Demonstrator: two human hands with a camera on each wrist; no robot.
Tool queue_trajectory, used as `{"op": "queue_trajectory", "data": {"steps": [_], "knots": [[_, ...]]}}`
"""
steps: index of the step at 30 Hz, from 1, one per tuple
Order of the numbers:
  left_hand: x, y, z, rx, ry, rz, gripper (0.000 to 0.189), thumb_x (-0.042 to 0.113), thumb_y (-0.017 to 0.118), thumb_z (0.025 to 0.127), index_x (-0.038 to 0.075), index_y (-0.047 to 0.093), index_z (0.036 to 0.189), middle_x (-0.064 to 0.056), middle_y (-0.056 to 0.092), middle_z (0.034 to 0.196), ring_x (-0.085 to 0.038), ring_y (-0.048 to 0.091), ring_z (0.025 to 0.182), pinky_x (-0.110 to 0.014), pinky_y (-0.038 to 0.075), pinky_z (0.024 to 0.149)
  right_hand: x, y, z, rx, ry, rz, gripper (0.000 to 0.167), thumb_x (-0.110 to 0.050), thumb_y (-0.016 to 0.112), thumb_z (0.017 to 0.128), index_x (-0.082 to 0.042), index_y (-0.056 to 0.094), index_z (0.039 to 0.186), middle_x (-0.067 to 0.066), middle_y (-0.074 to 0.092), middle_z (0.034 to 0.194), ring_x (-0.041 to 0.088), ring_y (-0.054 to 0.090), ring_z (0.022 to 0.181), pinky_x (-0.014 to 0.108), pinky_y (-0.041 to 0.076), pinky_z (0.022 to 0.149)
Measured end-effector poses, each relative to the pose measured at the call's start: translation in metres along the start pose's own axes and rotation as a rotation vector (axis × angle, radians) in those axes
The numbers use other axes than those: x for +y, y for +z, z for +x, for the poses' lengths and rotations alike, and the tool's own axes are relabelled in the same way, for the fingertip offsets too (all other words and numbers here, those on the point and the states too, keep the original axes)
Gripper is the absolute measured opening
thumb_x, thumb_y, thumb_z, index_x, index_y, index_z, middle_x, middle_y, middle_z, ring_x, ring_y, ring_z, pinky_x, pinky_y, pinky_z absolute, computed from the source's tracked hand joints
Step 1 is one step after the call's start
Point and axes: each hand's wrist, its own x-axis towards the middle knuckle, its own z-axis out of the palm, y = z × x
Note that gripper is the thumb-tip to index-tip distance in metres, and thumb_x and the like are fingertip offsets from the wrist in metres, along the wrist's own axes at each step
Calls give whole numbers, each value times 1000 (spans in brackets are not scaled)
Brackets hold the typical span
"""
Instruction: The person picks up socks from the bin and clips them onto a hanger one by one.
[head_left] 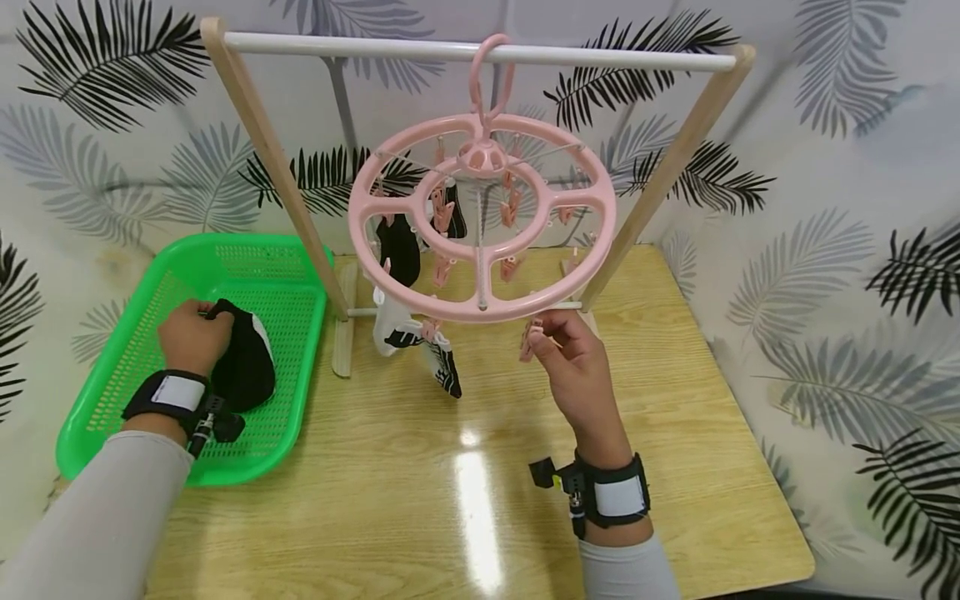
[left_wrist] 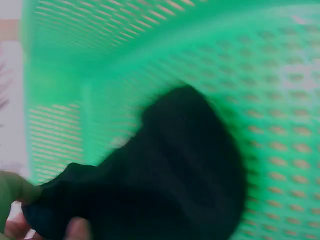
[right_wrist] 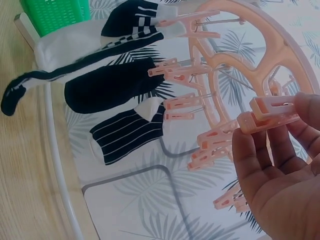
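Note:
My left hand (head_left: 193, 337) pinches a black sock (head_left: 243, 358) by its upper end, and the sock hangs within the green basket (head_left: 302, 408). A pale patch shows along the sock's right edge. My right hand (head_left: 581, 367) holds a pink clothespin (right_wrist: 270, 112) between thumb and fingers, at the front right of the round pink hanger (head_left: 420, 302). Several socks hang from other clips on the hanger's left side, among them a plain black sock (right_wrist: 112, 87) and a striped black sock (right_wrist: 130, 135).
The hanger hooks over a white rail (head_left: 360, 46) between wooden posts, the right post (head_left: 667, 183) rising just behind my right hand. This stand sits on a wooden table (head_left: 390, 500). Leaf-patterned covering (head_left: 847, 250) lines the wall behind. More pink clips (right_wrist: 212, 145) dangle from the hanger.

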Motion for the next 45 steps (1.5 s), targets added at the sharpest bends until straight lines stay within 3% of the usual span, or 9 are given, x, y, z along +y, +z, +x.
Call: {"op": "queue_trajectory", "data": {"steps": [6,10,14,18,21,29,36,41,45], "knots": [[32,-15,-13,60,168,-10,39,21,50,102,-12,60,120,-34,62,106,-49,57,95,-59,43,83,-1,1,1,-10,-5,6,12,-5,58,100,6,55,104,18,58,89,27,59,79,33,54,72],[59,-29,-31,81,184,-89,39,24,50,102,-8,62,122,-29,63,112,-46,57,101,-54,44,83,-2,2,1,-7,-11,0,13,-5,58,100,7,55,104,18,58,88,27,60,79,32,54,72],[83,-41,-52,117,168,-186,36,25,54,101,-2,66,122,-19,66,115,-27,60,97,-35,45,78,-4,3,0,2,-4,3,12,-4,57,100,7,55,104,20,58,88,26,60,79,32,54,71],[98,-43,-75,144,176,-304,31,25,60,99,4,70,119,-2,67,105,-1,56,87,-22,41,72,-5,4,-1,12,6,0,11,-3,56,100,7,55,105,20,58,88,26,60,78,32,54,70],[106,-40,-92,135,216,-376,29,24,63,97,5,71,118,5,66,100,4,56,90,-19,42,73,-5,5,-1,17,9,1,11,-2,56,100,8,55,105,21,58,88,26,60,78,32,54,70],[123,-25,-136,78,368,-439,21,10,67,95,-4,70,111,-14,68,108,4,57,93,-11,46,78,-5,5,-2,13,-13,-1,10,0,55,100,9,54,103,22,57,87,27,60,78,32,53,70],[130,-8,-161,17,518,-449,12,3,71,91,-1,71,102,-10,70,102,-3,59,94,-11,47,79,-6,5,-4,24,-19,-4,12,-2,56,100,8,55,105,21,57,86,27,60,77,32,53,70],[139,15,-179,-68,554,-480,13,-1,74,87,0,71,100,-8,70,99,-13,63,90,-13,50,77,-5,7,-4,22,-16,15,11,-2,55,101,8,54,105,21,56,87,27,60,77,32,53,69],[148,37,-190,-170,527,-532,15,1,74,87,2,71,101,-8,70,101,-16,65,90,-23,55,77,-4,7,-3,14,-26,18,11,-3,55,101,8,55,104,21,57,86,27,60,78,32,53,70]]}}
